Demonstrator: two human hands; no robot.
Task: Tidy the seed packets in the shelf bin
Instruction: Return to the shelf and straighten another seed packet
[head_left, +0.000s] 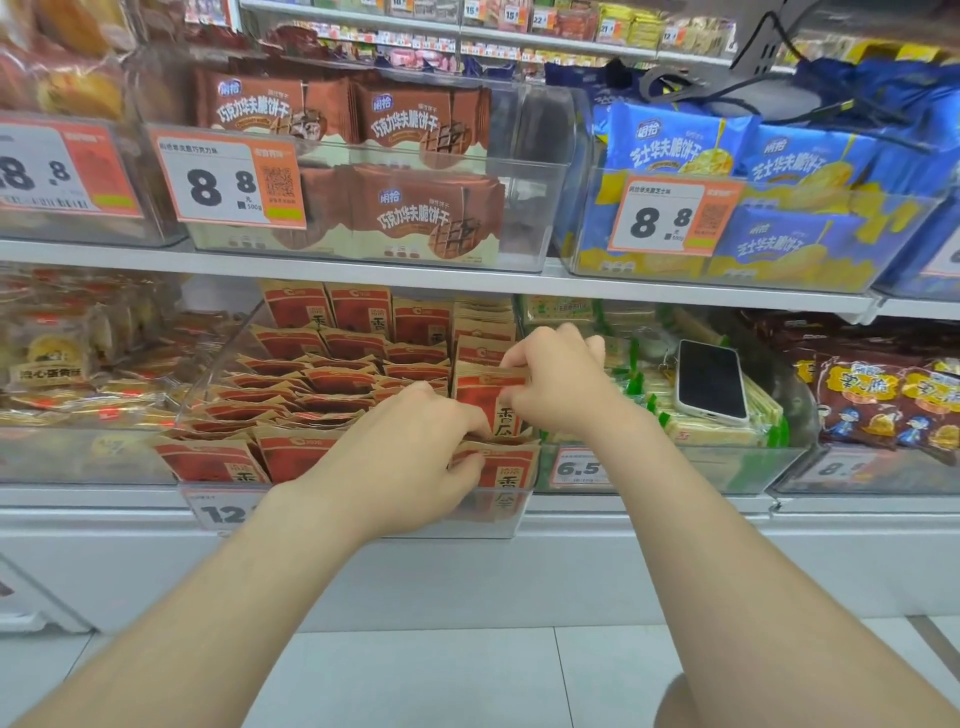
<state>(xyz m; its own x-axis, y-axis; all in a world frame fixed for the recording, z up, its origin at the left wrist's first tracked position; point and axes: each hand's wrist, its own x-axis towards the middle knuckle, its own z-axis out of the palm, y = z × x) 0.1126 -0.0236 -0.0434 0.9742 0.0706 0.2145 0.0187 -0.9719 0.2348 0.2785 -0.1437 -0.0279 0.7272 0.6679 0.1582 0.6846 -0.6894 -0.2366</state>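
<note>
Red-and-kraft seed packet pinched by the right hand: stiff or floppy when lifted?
Probably fairly stiff: the red-and-kraft paper seed packet stands upright while the right hand pinches its upper edge. Likely light and tip-prone: neighbouring packets in the clear plastic bin lie slumped.

seed packets (488, 400): matt brown paper, red print
shelf bin (218, 364): clear glossy plastic
phone (710, 380): glossy black glass

Head camera, seemingly close, facing bin (467, 527).
</note>
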